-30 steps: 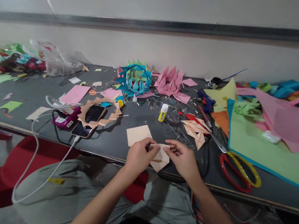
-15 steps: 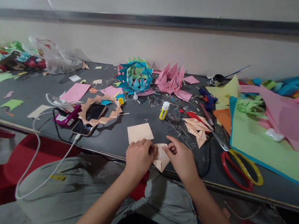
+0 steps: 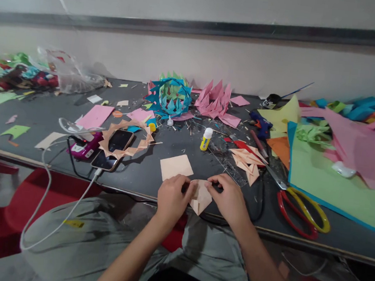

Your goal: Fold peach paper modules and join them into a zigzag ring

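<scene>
A partly folded piece of peach paper [image 3: 201,198] lies between my hands at the table's front edge, one corner pointing toward me. My left hand [image 3: 173,196] pinches its left side between thumb and fingers. On the opposite side, my right hand [image 3: 227,196] grips the upper right edge with thumb and curled index finger. A flat peach sheet [image 3: 176,166] rests just beyond my left hand. Farther back stands a glue stick [image 3: 206,139] with a white cap. Several folded peach pieces [image 3: 248,161] are heaped to the right of it.
Large scissors [image 3: 297,207] with red and yellow handles lie at right, by stacked coloured sheets [image 3: 324,187]. A zigzag peach paper ring [image 3: 144,143] overlaps two phones [image 3: 105,162] at left. Blue [image 3: 174,107] and pink [image 3: 214,100] folded-paper forms stand behind, among scraps.
My right index finger, stretched out before, has curled down onto the paper's upper right edge. My left hand stays pinched on the left side.
</scene>
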A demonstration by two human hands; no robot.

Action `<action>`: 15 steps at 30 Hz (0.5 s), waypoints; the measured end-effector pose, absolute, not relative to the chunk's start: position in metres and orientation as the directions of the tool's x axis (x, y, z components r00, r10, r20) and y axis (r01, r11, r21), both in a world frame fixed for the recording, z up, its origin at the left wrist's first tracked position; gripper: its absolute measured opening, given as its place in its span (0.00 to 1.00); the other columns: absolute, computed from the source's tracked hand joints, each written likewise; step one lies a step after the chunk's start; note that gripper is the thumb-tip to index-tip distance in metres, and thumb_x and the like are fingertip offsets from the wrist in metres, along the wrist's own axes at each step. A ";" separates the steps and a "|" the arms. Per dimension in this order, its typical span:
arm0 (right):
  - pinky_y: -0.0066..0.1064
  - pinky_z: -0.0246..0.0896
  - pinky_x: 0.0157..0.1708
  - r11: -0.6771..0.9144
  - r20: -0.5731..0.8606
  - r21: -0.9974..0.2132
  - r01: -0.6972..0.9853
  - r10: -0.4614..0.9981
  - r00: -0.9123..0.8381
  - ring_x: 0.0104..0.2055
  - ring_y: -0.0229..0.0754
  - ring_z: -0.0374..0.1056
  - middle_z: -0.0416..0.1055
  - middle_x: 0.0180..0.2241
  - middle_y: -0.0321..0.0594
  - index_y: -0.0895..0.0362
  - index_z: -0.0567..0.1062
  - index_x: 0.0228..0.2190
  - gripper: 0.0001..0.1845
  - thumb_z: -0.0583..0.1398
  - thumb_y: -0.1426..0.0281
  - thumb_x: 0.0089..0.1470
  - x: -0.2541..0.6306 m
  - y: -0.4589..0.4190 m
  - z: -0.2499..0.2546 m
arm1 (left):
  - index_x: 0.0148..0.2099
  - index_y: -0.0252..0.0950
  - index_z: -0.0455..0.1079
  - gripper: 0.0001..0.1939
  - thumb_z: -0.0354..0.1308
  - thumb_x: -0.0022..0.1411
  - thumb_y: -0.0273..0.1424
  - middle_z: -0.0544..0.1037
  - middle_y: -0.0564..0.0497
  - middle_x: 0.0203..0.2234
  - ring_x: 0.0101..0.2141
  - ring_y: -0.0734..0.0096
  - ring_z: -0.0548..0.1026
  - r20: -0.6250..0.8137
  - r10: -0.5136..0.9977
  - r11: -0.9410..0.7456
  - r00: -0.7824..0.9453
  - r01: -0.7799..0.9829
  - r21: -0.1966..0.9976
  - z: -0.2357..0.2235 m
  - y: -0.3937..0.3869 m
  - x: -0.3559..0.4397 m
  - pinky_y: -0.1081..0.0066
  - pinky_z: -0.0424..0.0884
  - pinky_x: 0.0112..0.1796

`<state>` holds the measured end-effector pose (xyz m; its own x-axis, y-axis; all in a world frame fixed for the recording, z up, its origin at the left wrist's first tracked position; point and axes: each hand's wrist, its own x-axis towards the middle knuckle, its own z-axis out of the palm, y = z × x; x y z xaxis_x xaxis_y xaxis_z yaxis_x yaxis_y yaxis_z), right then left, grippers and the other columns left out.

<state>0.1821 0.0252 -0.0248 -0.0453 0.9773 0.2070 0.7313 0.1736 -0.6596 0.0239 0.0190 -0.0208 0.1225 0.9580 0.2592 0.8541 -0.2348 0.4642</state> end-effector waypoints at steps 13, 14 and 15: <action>0.29 0.56 0.29 0.184 0.228 -0.567 0.803 0.972 -0.062 0.30 0.40 0.66 0.72 0.27 0.36 0.54 0.71 0.27 0.05 0.56 0.69 0.51 0.172 0.019 -0.025 | 0.29 0.36 0.67 0.10 0.51 0.59 0.35 0.73 0.53 0.24 0.28 0.71 0.70 0.293 0.953 -0.213 0.081 0.865 0.455 -0.024 0.020 0.028 0.72 0.60 0.30; 0.29 0.56 0.30 0.210 0.244 -0.541 0.815 0.966 -0.087 0.31 0.40 0.66 0.72 0.28 0.36 0.54 0.71 0.27 0.05 0.56 0.70 0.51 0.172 0.019 -0.025 | 0.29 0.36 0.67 0.10 0.51 0.59 0.34 0.73 0.52 0.25 0.28 0.71 0.70 0.300 0.948 -0.240 0.107 0.858 0.454 -0.025 0.020 0.027 0.72 0.60 0.31; 0.29 0.56 0.32 0.236 0.258 -0.515 0.824 0.959 -0.113 0.32 0.40 0.66 0.72 0.29 0.36 0.54 0.71 0.27 0.05 0.55 0.70 0.52 0.172 0.019 -0.026 | 0.30 0.36 0.67 0.09 0.50 0.60 0.34 0.73 0.52 0.25 0.29 0.71 0.70 0.305 0.942 -0.275 0.143 0.847 0.454 -0.025 0.020 0.026 0.72 0.61 0.31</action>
<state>0.1720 0.0189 -0.0256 -0.1133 0.9594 0.2583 0.8241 0.2360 -0.5150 0.0260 0.0198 -0.0252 0.1427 0.9416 0.3049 0.8474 -0.2754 0.4539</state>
